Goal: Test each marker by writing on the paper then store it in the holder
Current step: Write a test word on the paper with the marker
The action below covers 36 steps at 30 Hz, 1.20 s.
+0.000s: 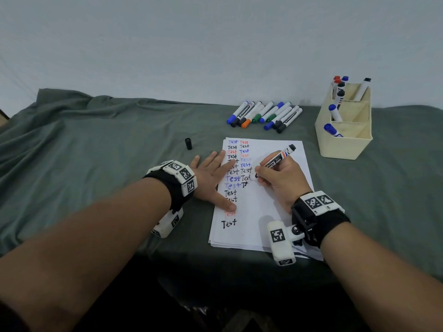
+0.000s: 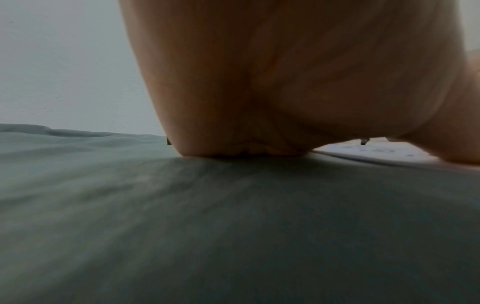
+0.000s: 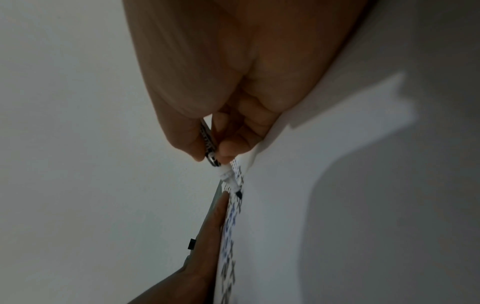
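Note:
My right hand (image 1: pixel 275 174) grips an uncapped black marker (image 1: pixel 281 156) in a writing hold, its tip (image 3: pixel 238 194) touching the white paper (image 1: pixel 268 212) beside two columns of "Test" words. In the right wrist view the fingers (image 3: pixel 226 152) pinch the marker (image 3: pixel 209 144) near its nib. My left hand (image 1: pixel 213 178) lies flat with spread fingers on the paper's left edge, holding it down; its palm (image 2: pixel 285 82) fills the left wrist view. The black cap (image 1: pixel 188 143) stands on the cloth left of the paper. The cream holder (image 1: pixel 345 130) at right contains several markers.
A row of several capped markers (image 1: pixel 265 115) lies on the green cloth (image 1: pixel 96 144) behind the paper. A pale wall rises behind the table. The cloth is wrinkled at the far left.

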Each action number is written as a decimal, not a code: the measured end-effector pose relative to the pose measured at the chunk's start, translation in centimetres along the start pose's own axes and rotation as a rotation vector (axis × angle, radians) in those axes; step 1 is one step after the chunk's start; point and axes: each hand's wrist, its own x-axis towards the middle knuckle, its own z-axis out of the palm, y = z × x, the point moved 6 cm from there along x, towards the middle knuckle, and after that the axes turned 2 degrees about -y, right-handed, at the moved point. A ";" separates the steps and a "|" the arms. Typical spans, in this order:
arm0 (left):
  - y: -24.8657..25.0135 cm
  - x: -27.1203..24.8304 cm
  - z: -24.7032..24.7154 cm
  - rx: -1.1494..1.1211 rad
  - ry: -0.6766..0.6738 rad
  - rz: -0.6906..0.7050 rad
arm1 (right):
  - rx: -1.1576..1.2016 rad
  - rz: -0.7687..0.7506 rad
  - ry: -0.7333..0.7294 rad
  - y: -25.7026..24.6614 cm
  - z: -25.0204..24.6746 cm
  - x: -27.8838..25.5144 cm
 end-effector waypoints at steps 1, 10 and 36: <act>0.0 0.0 0.0 0.001 0.000 0.000 | -0.003 0.000 -0.005 0.0 0.0 0.0; 0.0 -0.1 -0.1 0.005 -0.003 0.001 | -0.006 -0.009 0.034 0.0 -0.4 -0.1; -0.2 0.2 0.0 0.006 0.008 0.009 | 0.000 -0.007 0.028 0.6 -0.7 0.2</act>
